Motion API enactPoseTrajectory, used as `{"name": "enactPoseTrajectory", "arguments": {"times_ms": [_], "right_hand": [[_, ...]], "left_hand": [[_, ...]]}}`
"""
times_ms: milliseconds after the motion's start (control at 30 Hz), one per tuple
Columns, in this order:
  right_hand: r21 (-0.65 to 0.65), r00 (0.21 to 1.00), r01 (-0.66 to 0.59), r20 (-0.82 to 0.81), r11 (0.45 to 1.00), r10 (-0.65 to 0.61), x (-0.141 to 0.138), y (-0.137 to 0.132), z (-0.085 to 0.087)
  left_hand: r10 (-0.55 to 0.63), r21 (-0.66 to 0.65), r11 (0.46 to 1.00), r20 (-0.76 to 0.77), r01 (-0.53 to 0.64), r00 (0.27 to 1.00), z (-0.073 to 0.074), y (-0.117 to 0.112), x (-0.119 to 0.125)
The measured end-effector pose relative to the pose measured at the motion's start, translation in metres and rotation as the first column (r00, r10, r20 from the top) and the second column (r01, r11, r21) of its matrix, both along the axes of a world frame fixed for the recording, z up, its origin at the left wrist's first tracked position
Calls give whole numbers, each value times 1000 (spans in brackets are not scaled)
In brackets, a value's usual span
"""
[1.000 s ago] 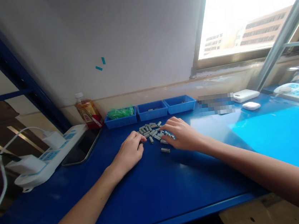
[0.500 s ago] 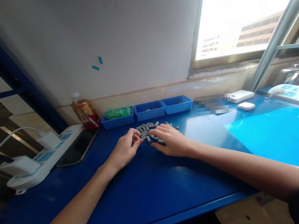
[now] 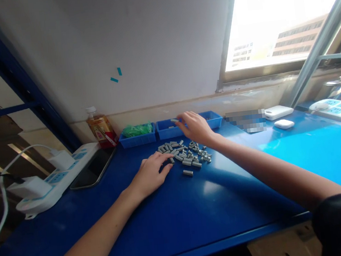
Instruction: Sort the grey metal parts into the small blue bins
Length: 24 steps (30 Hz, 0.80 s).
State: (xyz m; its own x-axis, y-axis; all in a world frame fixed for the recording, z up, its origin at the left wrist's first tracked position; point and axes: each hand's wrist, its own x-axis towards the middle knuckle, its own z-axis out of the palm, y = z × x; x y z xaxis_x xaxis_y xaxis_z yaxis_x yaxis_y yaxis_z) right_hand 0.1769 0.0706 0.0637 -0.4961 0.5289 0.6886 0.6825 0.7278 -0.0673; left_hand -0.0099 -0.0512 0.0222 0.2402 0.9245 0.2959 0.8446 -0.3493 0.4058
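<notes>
A heap of several small grey metal pieces (image 3: pixel 183 154) lies on the blue table (image 3: pixel 180 217). My left hand (image 3: pixel 151 172) rests on the table at the heap's left edge, its fingers curled onto a piece there. My right hand (image 3: pixel 195 127) is lifted above the middle blue tray (image 3: pixel 170 128) and pinches one small grey piece (image 3: pixel 175 120) between its fingertips. One stray grey piece (image 3: pixel 188 172) lies alone in front of the heap.
Three blue trays stand in a row by the wall: the left tray (image 3: pixel 137 138) holds green parts (image 3: pixel 136 129), the right tray (image 3: pixel 211 119) is partly behind my hand. A bottle (image 3: pixel 100 129), a phone (image 3: pixel 93 169) and a power strip (image 3: pixel 56 179) sit left; white cases (image 3: pixel 279 112) right.
My right hand has left the heap and risen to the middle tray with one grey piece in its fingertips. My left hand has stayed by the heap, fingers now reaching onto it.
</notes>
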Motion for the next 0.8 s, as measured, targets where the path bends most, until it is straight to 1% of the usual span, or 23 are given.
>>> {"name": "enactPoseTrajectory", "arguments": {"times_ms": [67, 100, 133, 167, 233, 300, 400, 500, 567, 633, 700, 767, 800], "right_hand": [[-72, 993, 112, 45, 991, -109, 1, 16, 6], [-106, 988, 135, 87, 985, -126, 3, 18, 5], [-137, 985, 130, 127, 982, -113, 7, 16, 2], [-163, 985, 103, 156, 981, -77, 11, 9, -4], [-200, 984, 4, 174, 980, 32, 19, -12, -18], [-209, 977, -96, 170, 973, 132, 26, -36, -31], [-180, 948, -233, 177, 956, 265, 24, -61, -41], [-111, 925, -322, 175, 940, 337, 15, -68, -41], [-69, 915, -358, 175, 931, 365, 10, -70, -39], [-33, 909, -380, 173, 924, 380, 9, -73, -39], [-5, 910, -382, 170, 924, 378, 9, -77, -40], [17, 922, -359, 161, 933, 351, 10, -78, -40], [29, 932, -338, 152, 941, 330, 10, -75, -38]], "left_hand": [[9, 17, 1000, -95, -8, 995, -2, 0, 0], [23, 32, 999, -116, -19, 993, -3, 0, 0], [37, 46, 998, -125, -31, 991, -4, 1, 1], [48, 54, 998, -124, -42, 991, -5, 1, 1], [48, 51, 998, -89, -44, 995, -6, 2, 2], [28, 37, 999, -4, -28, 1000, -7, 4, 2], [-16, 9, 1000, 208, 14, 978, -7, 4, 2], [-67, -29, 996, 447, 89, 892, -5, 2, 4], [-83, -47, 990, 553, 131, 829, -2, 0, 6], [-79, -68, 986, 602, 150, 794, 0, -2, 7], [-71, -95, 982, 608, 161, 791, 1, -2, 7], [-68, -92, 985, 568, 146, 820, 1, -2, 6], [-62, -71, 991, 522, 116, 851, 0, -1, 5]]}}
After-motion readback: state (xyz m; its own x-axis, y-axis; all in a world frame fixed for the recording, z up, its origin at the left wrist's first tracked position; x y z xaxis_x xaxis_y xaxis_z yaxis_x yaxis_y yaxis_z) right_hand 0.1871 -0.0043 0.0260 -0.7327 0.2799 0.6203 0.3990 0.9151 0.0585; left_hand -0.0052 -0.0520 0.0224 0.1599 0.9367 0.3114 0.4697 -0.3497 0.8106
